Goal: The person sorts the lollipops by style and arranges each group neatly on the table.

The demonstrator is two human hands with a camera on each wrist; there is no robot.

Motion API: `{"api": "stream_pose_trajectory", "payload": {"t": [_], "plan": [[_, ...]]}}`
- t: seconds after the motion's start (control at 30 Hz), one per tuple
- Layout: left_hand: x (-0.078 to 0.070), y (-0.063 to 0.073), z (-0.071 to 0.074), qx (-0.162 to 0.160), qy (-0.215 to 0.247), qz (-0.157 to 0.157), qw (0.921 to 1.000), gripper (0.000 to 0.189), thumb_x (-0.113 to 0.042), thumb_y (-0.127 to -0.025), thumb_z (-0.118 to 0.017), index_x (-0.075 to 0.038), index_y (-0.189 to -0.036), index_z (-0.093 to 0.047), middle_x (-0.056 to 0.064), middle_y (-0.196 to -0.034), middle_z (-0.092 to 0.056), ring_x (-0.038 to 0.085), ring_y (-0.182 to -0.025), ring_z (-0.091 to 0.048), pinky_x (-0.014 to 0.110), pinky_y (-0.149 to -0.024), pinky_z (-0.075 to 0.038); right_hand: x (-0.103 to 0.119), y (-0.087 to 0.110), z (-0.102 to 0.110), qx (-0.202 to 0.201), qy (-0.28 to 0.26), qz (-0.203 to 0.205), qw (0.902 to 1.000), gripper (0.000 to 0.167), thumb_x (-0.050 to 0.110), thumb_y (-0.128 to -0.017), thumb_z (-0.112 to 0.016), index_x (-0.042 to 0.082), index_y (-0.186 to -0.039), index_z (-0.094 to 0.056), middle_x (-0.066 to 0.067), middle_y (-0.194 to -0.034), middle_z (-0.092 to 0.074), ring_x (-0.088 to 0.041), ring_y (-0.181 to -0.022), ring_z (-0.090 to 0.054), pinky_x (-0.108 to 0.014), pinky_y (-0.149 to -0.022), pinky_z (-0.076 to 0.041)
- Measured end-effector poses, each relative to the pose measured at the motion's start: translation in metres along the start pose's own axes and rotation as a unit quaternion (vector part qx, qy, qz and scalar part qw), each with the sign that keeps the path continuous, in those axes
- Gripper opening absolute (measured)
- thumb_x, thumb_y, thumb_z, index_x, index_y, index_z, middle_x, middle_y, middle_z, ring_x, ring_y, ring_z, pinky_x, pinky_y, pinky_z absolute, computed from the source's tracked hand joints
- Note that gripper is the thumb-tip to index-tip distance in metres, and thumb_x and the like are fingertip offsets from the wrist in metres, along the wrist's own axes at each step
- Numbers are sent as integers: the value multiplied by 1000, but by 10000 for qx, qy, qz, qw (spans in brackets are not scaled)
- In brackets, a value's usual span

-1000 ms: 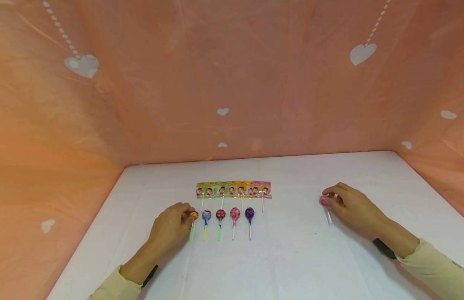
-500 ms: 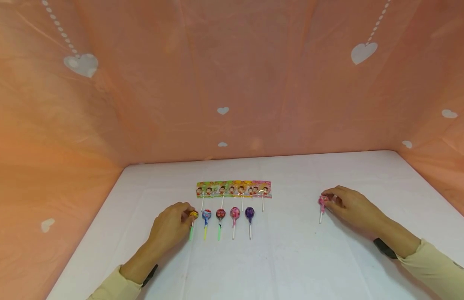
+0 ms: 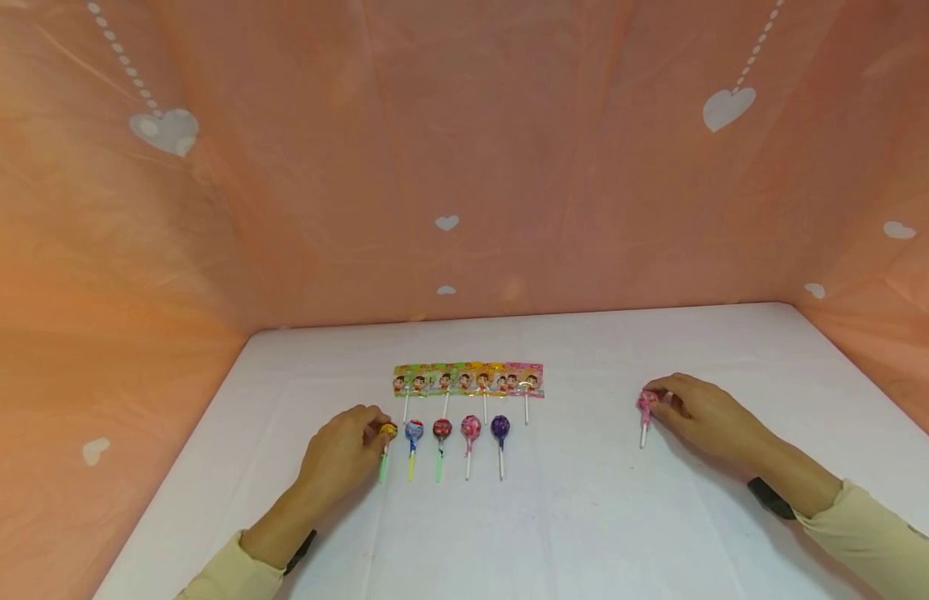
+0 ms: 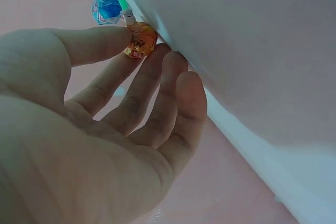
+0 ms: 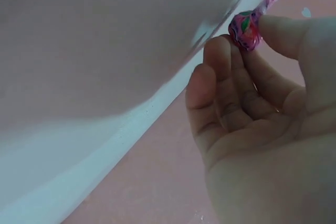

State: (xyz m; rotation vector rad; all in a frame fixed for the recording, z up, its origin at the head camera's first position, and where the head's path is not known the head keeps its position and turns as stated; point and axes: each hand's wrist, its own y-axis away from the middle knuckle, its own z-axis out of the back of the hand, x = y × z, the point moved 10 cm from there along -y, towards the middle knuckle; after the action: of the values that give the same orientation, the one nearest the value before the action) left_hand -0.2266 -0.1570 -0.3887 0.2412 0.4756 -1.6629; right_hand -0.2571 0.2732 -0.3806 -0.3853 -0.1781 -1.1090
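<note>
My left hand pinches the round head of a yellow-orange wrapped lollipop between thumb and fingers, its green stick pointing toward me. That lollipop is at the left end of a row with a blue lollipop, a dark red lollipop, a pink lollipop and a purple lollipop. Well to the right, my right hand holds another pink lollipop by its head, thumb on one side and fingers on the other. Its white stick points toward me.
Behind the row, several flat-packed lollipops in green, orange and pink packets lie side by side, white sticks toward me. Everything is on a white-covered table. A peach curtain with white hearts encloses the back and sides.
The pink lollipop in my right hand has turned, its stick swinging left until nearly straight toward me. My right hand shifted slightly down. My left hand and the row have stayed put.
</note>
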Motion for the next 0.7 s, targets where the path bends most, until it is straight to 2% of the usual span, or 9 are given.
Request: {"api": "stream_pose_trajectory", "payload": {"t": [0.2, 0.5, 0.7], "plan": [[-2, 0, 1, 3, -50, -8, 10000, 10, -10, -85, -71, -12, -95, -74, -1, -82, -67, 13, -74, -58, 31, -61, -46, 1, 1, 3, -129, -13, 35, 9999, 29, 21, -94, -68, 9, -120, -67, 6, -95, -63, -2, -79, -50, -25, -69, -46], [-10, -3, -1, 180, -304, -187, 9992, 6, -8, -85, -71, -13, -89, -70, -4, -89, -67, 14, -77, -67, 33, -57, -49, 1, 1, 3, -102, -81, -12, 9999, 30, 23, -94, -68, 10, -122, -66, 6, -95, -63, -3, -81, -52, -24, -70, -46], [-11, -6, -1, 339, -468, -240, 9980, 8, -7, -83, -73, -12, -89, -70, -2, -87, -67, 12, -69, -59, 30, -53, -45, 2, 1, 3, -128, -163, 63, 9998, 29, 22, -94, -68, 11, -121, -66, 7, -96, -63, 0, -79, -50, -23, -68, -45]]}}
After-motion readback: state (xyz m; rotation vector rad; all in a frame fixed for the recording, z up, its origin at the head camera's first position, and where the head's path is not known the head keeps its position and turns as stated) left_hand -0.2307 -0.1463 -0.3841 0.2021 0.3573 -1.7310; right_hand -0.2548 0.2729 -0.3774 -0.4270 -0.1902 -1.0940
